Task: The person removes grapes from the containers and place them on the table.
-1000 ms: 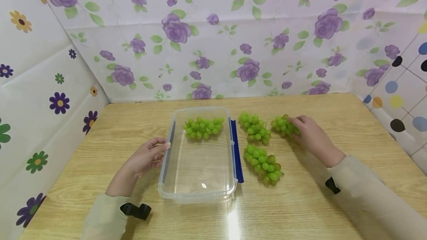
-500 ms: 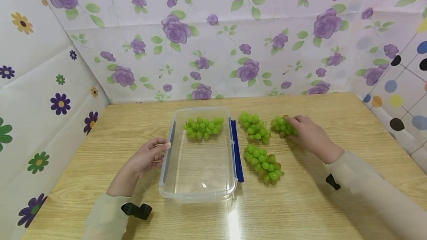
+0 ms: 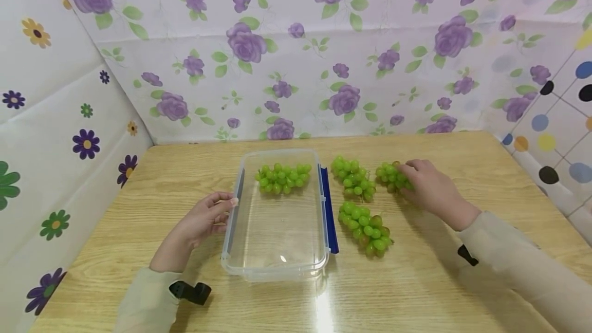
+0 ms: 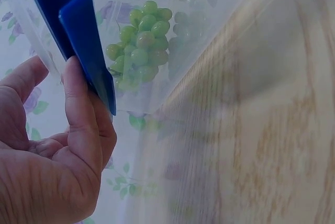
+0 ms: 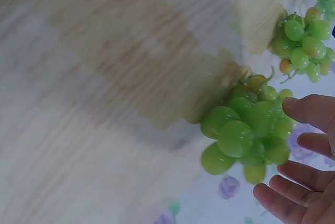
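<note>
A clear plastic container (image 3: 277, 266) lies open in the middle of the wooden table. One bunch of green grapes (image 3: 282, 178) lies at its far end. My left hand (image 3: 205, 217) rests at the container's left side, thumb against the blue latch (image 4: 78, 35), fingers loosely curled. Three more bunches lie right of the container: a far middle bunch (image 3: 353, 178), a near bunch (image 3: 365, 227) and a far right bunch (image 3: 390, 175). My right hand (image 3: 427, 186) is curled round the far right bunch (image 5: 246, 130), thumb on top and fingers beneath; the bunch still lies on the table.
A second blue latch (image 3: 327, 209) runs along the container's right side. Flowered sheets wall the table (image 3: 416, 292) at the back and on both sides. The near bunch lies between my right forearm and the container.
Neither hand has moved and no bunch has shifted; only the head view has drifted slightly.
</note>
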Demonstrator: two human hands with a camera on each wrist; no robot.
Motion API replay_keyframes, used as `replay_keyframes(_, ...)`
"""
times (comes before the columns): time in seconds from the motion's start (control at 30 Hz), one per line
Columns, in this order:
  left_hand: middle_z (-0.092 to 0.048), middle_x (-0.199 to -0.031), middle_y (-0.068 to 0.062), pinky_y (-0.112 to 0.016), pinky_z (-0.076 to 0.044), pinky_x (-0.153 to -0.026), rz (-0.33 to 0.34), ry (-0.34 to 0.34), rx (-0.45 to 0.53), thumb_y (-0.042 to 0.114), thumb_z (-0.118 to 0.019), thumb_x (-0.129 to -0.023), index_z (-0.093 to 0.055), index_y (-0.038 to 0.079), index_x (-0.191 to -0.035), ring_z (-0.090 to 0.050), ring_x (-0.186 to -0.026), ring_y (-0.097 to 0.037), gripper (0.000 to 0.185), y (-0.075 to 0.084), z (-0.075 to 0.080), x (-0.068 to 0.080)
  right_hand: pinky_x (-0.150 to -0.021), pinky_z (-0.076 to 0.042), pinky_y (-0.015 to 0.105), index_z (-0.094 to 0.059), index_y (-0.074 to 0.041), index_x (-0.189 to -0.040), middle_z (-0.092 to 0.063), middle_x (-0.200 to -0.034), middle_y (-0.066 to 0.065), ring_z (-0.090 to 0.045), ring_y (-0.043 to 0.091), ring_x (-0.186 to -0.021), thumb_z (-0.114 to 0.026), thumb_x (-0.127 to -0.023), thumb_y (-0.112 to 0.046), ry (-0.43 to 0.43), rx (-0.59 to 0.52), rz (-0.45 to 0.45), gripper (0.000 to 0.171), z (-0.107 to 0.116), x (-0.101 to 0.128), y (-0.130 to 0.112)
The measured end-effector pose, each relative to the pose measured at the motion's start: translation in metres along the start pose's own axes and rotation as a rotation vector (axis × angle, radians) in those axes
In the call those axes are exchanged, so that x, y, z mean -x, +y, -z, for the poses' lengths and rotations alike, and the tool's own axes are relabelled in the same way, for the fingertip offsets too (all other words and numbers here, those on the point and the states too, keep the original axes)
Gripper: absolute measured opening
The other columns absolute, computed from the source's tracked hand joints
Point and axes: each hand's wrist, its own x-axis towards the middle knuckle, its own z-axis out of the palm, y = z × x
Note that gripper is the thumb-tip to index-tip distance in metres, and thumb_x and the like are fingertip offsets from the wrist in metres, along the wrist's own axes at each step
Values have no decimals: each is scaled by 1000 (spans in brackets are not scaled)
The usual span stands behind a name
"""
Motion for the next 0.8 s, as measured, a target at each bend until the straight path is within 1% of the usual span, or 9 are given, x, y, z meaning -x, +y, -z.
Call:
replay_keyframes(0.13,-49,-86,4,-18,-48,-60,-3,-4,-2,29,-53,-98,-44,9,-117,-50,-68,-4,29,0,0,0,-62,-53,46,-58,1,-123,-58,-113,25,-55,41,-102,-77,-77,-7,14,16,16,51,6,-1,-3)
replay_keyframes(0.4,-50,-83,5,-17,-48,-59,-10,1,6,29,-54,-98,-45,10,-115,-51,-66,-3,27,-2,-1,-2,-70,-53,49,-59,2,-118,-58,-112,26,-55,42,-102,-78,-75,-5,60,18,47,48,16,-6,-12)
replay_keyframes(0.63,-51,-82,5,-16,-49,-58,-17,-5,9,29,-54,-98,-45,10,-116,-52,-65,-3,28,-3,-1,-3,-74,-52,49,-59,3,-119,-58,-113,26,-55,41,-102,-79,-75,-4,55,15,47,49,25,-9,-21)
replay_keyframes(0.8,-50,-83,5,-17,-48,-59,-17,-4,4,29,-52,-98,-44,9,-116,-50,-65,-2,28,-3,0,-1,-78,-51,50,-58,3,-121,-58,-113,26,-55,41,-103,-78,-77,-6,50,-5,52,50,32,-17,-32)
